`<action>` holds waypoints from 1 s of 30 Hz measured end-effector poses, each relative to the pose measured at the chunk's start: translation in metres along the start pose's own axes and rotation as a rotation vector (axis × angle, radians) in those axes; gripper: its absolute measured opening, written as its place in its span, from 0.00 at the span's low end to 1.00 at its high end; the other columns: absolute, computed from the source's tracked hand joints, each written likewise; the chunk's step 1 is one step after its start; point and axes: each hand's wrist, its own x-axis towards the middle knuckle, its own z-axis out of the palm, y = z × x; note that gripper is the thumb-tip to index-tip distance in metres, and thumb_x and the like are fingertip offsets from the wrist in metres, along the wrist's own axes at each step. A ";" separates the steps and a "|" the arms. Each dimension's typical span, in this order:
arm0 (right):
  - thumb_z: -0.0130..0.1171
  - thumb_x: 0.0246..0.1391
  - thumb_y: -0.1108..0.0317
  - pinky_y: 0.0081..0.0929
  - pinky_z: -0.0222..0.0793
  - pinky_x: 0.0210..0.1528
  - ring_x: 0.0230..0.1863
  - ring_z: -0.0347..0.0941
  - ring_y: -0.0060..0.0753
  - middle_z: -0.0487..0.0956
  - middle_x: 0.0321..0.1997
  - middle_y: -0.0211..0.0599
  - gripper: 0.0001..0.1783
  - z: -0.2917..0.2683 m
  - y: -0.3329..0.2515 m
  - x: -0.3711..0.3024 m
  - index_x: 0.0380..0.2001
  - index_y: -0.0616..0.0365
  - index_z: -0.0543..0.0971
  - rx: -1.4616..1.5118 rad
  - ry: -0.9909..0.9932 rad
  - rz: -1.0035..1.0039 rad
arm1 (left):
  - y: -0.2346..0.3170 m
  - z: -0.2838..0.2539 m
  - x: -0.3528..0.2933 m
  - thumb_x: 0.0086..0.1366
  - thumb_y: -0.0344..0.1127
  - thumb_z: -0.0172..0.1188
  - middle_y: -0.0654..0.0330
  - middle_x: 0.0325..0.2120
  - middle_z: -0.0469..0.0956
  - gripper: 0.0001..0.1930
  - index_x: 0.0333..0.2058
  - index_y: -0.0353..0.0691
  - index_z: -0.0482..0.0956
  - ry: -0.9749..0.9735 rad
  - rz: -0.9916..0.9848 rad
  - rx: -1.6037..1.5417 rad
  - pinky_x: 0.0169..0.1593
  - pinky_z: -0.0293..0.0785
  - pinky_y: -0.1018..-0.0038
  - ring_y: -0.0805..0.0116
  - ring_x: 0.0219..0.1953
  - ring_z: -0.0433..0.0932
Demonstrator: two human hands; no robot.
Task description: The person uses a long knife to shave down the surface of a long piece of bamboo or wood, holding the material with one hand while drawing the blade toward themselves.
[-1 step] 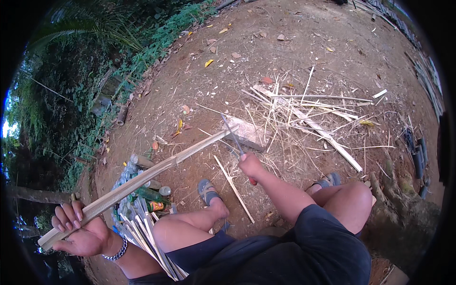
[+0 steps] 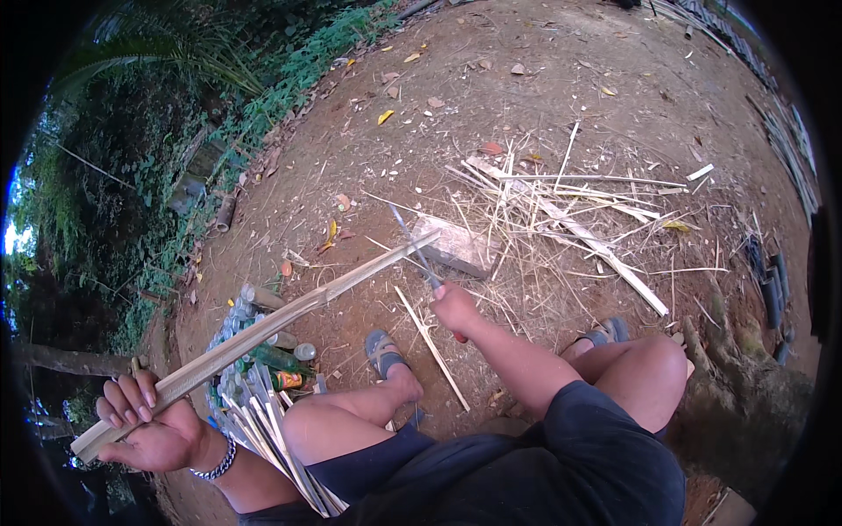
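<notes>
My left hand (image 2: pixel 162 431) is closed around the near end of a long split bamboo strip (image 2: pixel 263 330). The strip slants away to the right. Its far end lies over the edge of a flat wooden block (image 2: pixel 460 243) on the ground. In my right hand (image 2: pixel 456 309) is a knife (image 2: pixel 412 235) with a thin blade and a reddish handle end. The blade crosses the strip close to its far end; whether it touches the bamboo I cannot tell.
Split strips and shavings (image 2: pixel 561 206) litter the ground beyond the block. Left of my knee stand glass bottles (image 2: pixel 279 355) and a bundle of thin strips (image 2: pixel 276 438). One loose strip (image 2: pixel 430 346) lies between my feet. Tree roots (image 2: pixel 724 359) rise at right.
My right hand has shifted slightly left, and the knife blade has swung left across the strip's far end. My left hand and the bamboo strip have hardly moved.
</notes>
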 end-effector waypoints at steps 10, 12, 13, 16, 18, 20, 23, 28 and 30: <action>0.52 0.52 0.69 0.51 0.71 0.41 0.37 0.77 0.57 0.79 0.31 0.51 0.13 0.008 -0.104 -0.084 0.42 0.57 0.71 -0.143 -0.086 -0.333 | -0.002 0.025 -0.033 0.60 0.68 0.53 0.69 0.18 0.56 0.29 0.24 0.46 0.61 0.287 0.120 0.218 0.21 0.49 0.81 0.79 0.16 0.53; 0.52 0.52 0.68 0.51 0.71 0.41 0.37 0.77 0.57 0.79 0.31 0.52 0.15 0.016 -0.052 -0.049 0.44 0.57 0.71 -0.166 -0.008 -0.197 | -0.002 0.028 -0.033 0.61 0.68 0.52 0.69 0.18 0.55 0.29 0.24 0.46 0.60 0.313 0.126 0.239 0.21 0.49 0.81 0.80 0.16 0.52; 0.53 0.52 0.67 0.51 0.71 0.40 0.37 0.77 0.57 0.79 0.31 0.52 0.16 0.014 -0.035 -0.037 0.45 0.57 0.71 -0.165 0.009 -0.166 | -0.004 0.028 -0.034 0.61 0.68 0.51 0.69 0.18 0.55 0.29 0.24 0.46 0.60 0.333 0.129 0.252 0.21 0.49 0.81 0.80 0.16 0.52; 0.53 0.52 0.67 0.51 0.72 0.40 0.36 0.77 0.57 0.79 0.31 0.52 0.17 -0.002 -0.036 -0.032 0.46 0.57 0.71 -0.154 0.018 -0.143 | -0.006 0.027 -0.036 0.62 0.67 0.51 0.69 0.18 0.55 0.28 0.24 0.46 0.60 0.363 0.146 0.261 0.22 0.50 0.81 0.80 0.16 0.52; 0.53 0.53 0.66 0.51 0.72 0.40 0.36 0.77 0.57 0.79 0.32 0.52 0.16 0.001 -0.085 -0.065 0.46 0.57 0.72 -0.132 -0.075 -0.232 | 0.004 0.026 -0.038 0.62 0.66 0.51 0.69 0.18 0.55 0.28 0.24 0.46 0.60 0.371 0.155 0.288 0.22 0.50 0.81 0.80 0.16 0.52; 0.53 0.53 0.66 0.50 0.72 0.40 0.37 0.77 0.55 0.79 0.33 0.52 0.16 0.007 -0.111 -0.085 0.46 0.56 0.72 -0.186 -0.125 -0.404 | 0.002 0.023 -0.037 0.63 0.66 0.51 0.69 0.18 0.55 0.28 0.24 0.46 0.60 0.379 0.149 0.280 0.22 0.50 0.81 0.79 0.16 0.53; 0.52 0.56 0.65 0.49 0.72 0.40 0.38 0.77 0.54 0.79 0.33 0.52 0.16 0.009 -0.093 -0.068 0.47 0.57 0.72 -0.174 -0.183 -0.321 | -0.001 0.019 -0.035 0.64 0.64 0.50 0.69 0.18 0.55 0.27 0.24 0.46 0.60 0.331 0.134 0.291 0.22 0.51 0.81 0.79 0.17 0.53; 0.50 0.58 0.65 0.48 0.73 0.40 0.36 0.78 0.53 0.79 0.32 0.53 0.15 0.003 -0.011 0.013 0.46 0.62 0.71 -0.223 0.041 -0.151 | -0.001 0.012 -0.022 0.66 0.62 0.50 0.68 0.18 0.55 0.26 0.24 0.45 0.60 0.303 0.143 0.272 0.23 0.52 0.80 0.78 0.17 0.53; 0.50 0.57 0.66 0.48 0.73 0.39 0.35 0.77 0.54 0.79 0.32 0.53 0.15 0.002 -0.019 -0.010 0.45 0.64 0.71 -0.232 -0.007 -0.134 | -0.011 0.005 -0.023 0.66 0.60 0.49 0.68 0.18 0.55 0.25 0.24 0.44 0.60 0.379 0.120 0.299 0.24 0.52 0.79 0.77 0.18 0.54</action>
